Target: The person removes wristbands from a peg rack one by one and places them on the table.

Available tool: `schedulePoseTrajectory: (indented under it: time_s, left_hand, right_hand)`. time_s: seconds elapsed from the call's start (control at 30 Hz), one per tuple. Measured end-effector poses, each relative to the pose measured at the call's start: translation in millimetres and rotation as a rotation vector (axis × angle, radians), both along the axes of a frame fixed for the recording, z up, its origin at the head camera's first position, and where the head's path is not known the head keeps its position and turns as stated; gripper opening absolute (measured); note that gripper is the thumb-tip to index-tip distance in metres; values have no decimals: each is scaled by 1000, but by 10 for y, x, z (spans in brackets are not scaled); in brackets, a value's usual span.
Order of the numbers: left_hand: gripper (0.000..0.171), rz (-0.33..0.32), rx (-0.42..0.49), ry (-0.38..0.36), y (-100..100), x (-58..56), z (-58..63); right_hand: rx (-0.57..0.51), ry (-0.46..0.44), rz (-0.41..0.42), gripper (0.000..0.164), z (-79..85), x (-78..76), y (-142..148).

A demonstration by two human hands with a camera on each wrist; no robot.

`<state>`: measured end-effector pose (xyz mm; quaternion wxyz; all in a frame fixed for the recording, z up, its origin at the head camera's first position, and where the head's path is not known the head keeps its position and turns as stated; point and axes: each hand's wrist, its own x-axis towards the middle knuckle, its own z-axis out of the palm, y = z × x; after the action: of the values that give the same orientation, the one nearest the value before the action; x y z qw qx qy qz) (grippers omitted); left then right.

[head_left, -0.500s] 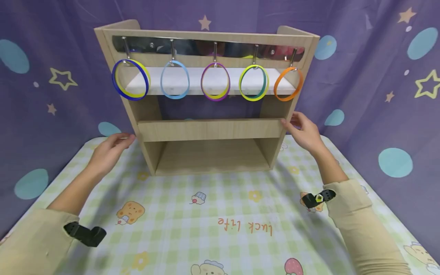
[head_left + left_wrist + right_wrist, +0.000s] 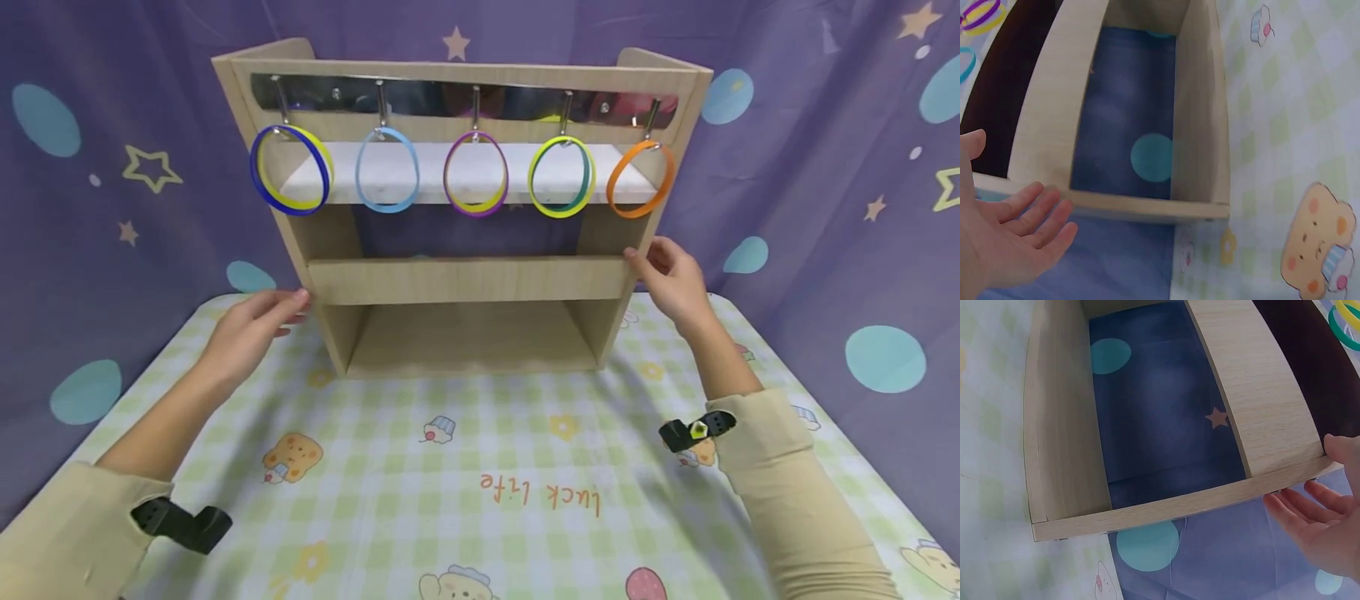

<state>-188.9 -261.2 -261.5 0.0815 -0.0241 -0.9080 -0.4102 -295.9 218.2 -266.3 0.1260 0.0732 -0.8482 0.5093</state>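
Observation:
A pale wooden shelf unit (image 2: 465, 280) stands upright at the far side of the table. Beside its left side panel is my left hand (image 2: 247, 333), its fingertips right at the panel's edge and its fingers loosely extended. My right hand (image 2: 677, 283) holds the right side panel (image 2: 1166, 509), thumb at the front edge and fingers on the outer face. Coloured wristbands hang from hooks on a shiny metal strip: blue with yellow (image 2: 291, 208), light blue (image 2: 387, 207), purple with yellow (image 2: 477, 212), yellow-green with teal (image 2: 562, 213), and orange (image 2: 640, 212).
A white shelf board (image 2: 431, 171) spans the unit behind the wristbands. Under the unit lies a green-and-white checked tablecloth (image 2: 420, 533) with printed cartoons and lettering. A purple curtain (image 2: 135, 267) with stars and blue dots surrounds the table. Both wrists carry black camera mounts.
The head view has shifted slightly. My left hand has come a little closer to the left panel, and its fingers show more spread. My right thumb sits slightly higher on its panel.

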Motion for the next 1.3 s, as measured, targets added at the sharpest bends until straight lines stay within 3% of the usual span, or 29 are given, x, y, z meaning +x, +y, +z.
schedulePoseTrajectory:
  time_s: [0.2,0.47,0.7,1.3]
  left_hand:
    - [59,-56,52,-2,182,20,94]
    - [53,-159,105,-30,486,-55,210]
    - [53,-230,206,-78,722,-126,287]
    - [44,-413,334,-76,1398,-324,472]
  right_hand:
    - [-61,36,32,50,-24,-27,-6]
    - [-94,25,19,49,-7,-50,8]
    - [-122,-1,20,48,6,-64,15]
    - [-145,1,30,51,-2,-50,84]
